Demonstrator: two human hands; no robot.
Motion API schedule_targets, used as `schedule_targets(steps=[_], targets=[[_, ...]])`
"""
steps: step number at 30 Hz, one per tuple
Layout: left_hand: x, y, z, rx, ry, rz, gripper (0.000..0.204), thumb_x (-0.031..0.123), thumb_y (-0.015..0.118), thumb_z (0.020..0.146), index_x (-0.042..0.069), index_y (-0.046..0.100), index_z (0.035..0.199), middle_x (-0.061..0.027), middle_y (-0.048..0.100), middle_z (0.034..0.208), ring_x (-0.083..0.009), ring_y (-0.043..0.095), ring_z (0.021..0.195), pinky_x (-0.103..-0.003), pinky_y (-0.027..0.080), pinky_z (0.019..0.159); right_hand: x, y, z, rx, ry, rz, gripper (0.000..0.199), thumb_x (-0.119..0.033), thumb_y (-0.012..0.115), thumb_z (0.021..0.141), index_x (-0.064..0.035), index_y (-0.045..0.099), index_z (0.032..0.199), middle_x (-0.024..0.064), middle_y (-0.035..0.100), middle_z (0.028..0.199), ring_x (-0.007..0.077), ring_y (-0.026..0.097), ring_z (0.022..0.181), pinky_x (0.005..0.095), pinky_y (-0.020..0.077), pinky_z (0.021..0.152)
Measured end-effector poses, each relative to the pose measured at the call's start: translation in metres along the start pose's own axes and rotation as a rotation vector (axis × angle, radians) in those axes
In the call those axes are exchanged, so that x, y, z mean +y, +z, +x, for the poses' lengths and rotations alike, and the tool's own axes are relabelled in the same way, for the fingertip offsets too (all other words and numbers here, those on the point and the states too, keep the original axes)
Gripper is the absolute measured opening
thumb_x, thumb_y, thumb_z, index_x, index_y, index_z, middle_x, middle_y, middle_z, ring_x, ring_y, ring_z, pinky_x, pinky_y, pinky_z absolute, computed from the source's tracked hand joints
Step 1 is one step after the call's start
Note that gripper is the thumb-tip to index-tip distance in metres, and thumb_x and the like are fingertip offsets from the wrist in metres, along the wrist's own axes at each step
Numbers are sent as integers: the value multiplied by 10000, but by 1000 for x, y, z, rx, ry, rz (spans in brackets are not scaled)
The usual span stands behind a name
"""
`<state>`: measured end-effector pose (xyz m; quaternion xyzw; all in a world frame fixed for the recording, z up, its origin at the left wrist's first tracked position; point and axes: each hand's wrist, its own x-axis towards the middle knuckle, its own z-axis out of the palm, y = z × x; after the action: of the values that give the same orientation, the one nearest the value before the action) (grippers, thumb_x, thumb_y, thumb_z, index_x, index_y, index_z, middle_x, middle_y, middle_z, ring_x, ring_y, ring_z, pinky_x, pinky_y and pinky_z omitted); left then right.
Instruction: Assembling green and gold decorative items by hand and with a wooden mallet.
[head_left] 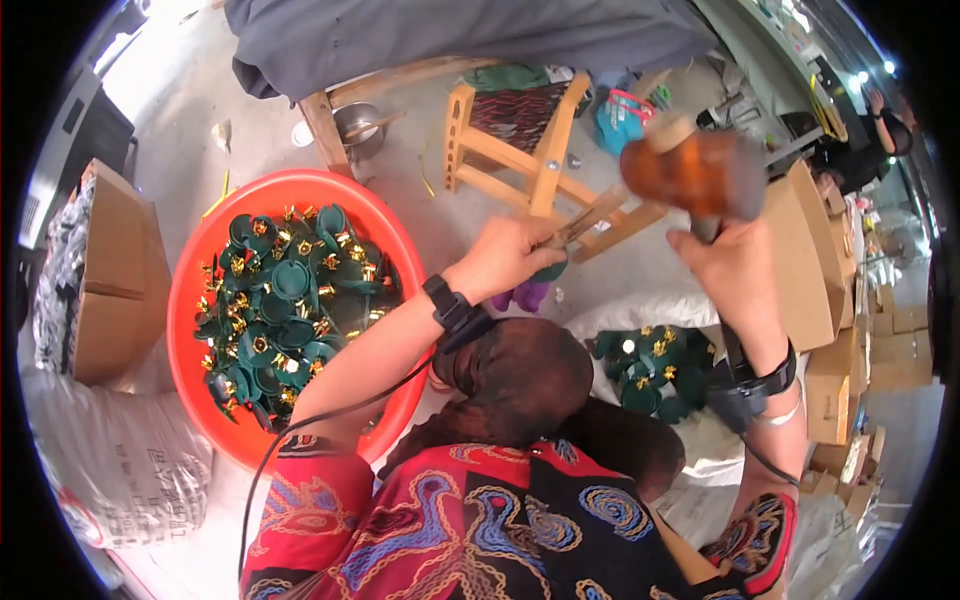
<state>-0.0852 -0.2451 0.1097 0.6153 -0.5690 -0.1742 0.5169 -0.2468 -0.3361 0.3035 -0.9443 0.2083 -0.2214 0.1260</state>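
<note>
My right hand (735, 265) is wrapped round the handle of a mallet (690, 170), raised to the right of my left hand. The mallet's amber-brown head is blurred by motion. My left hand (505, 262) is closed, its fingertips pinching a small dark green disc-shaped piece (550, 270), partly hidden by the fingers. Just beyond those fingers is a narrow wooden strip (597, 212). To the left stands a red basin (178, 320) full of green round pieces (290, 280) with gold-coloured metal prongs. A smaller heap of similar pieces (655, 375) lies on white sacking beside my right forearm.
A folding wooden stool (548, 165) with a woven seat stands ahead. Behind it are a metal pot (360, 142) and a blue bag (613, 128). A cardboard box (120, 270) and a white sack (140, 450) flank the basin; cartons (830, 390) line the right. Another person (870, 145) is far right.
</note>
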Motion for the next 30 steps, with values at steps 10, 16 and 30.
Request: schedule_targets(steps=[10, 16, 30], targets=[[18, 2, 4, -78, 33, 29, 201, 124, 675, 702, 4, 515, 721, -141, 514, 657, -326, 527, 625, -377, 417, 579, 4, 59, -3, -148, 183, 501, 295, 39, 646, 712, 19, 568, 996, 71, 630, 893, 113, 612, 767, 244, 504, 657], [28, -8, 12, -163, 71, 298, 228, 112, 672, 658, 41, 620, 868, -155, 603, 740, -328, 591, 730, -389, 467, 658, 11, -6, -23, 457, 12, 163, 255, -76, 675, 691, -7, 600, 925, 54, 636, 809, 114, 593, 733, 267, 472, 661], [40, -39, 42, -222, 95, 59, 403, 202, 608, 789, 25, 552, 1147, -144, 609, 1070, -229, 594, 942, -321, 466, 818, 21, -83, -123, 593, 119, -116, 632, 5, 718, 704, 12, 407, 1254, 129, 502, 1225, 218, 523, 1069, 328, 420, 919]])
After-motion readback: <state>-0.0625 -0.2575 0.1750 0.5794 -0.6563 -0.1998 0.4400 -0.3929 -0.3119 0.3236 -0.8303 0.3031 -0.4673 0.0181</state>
